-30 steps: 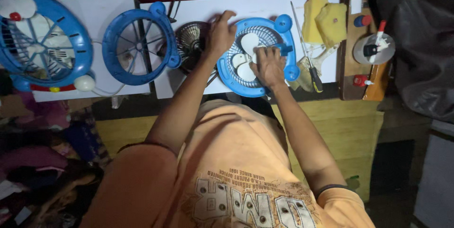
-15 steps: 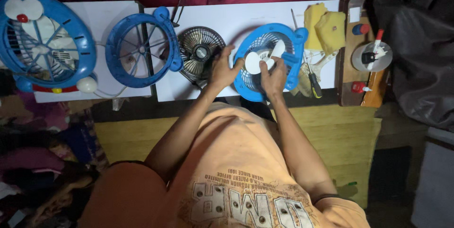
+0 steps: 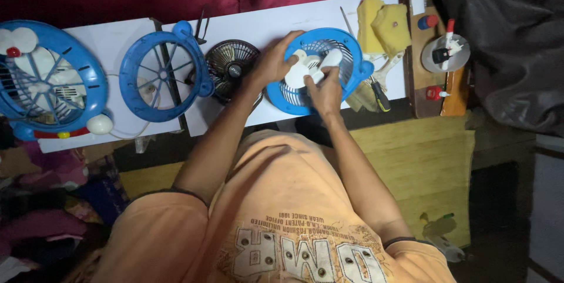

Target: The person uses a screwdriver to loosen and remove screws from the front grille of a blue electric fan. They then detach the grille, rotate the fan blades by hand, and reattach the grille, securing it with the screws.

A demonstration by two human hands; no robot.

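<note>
One white worktop [image 3: 270, 24] is carrying everything. Three blue fan pieces are lying on it: one big cartoon-faced fan [image 3: 50, 80] at the far left, one empty blue guard ring [image 3: 161, 71] beside it, and one blue fan shell [image 3: 317, 68] in the middle. One small black fan [image 3: 231, 67] is sitting between ring and shell. The left hand [image 3: 273, 63] is gripping the shell's left rim, its grip clenched there. The right hand [image 3: 326, 86] is pinching the white blade piece [image 3: 308, 68] inside the shell. Two yellow pads [image 3: 382, 27], possibly sponges, are lying to the right, with one screwdriver [image 3: 379, 92] below them.
</note>
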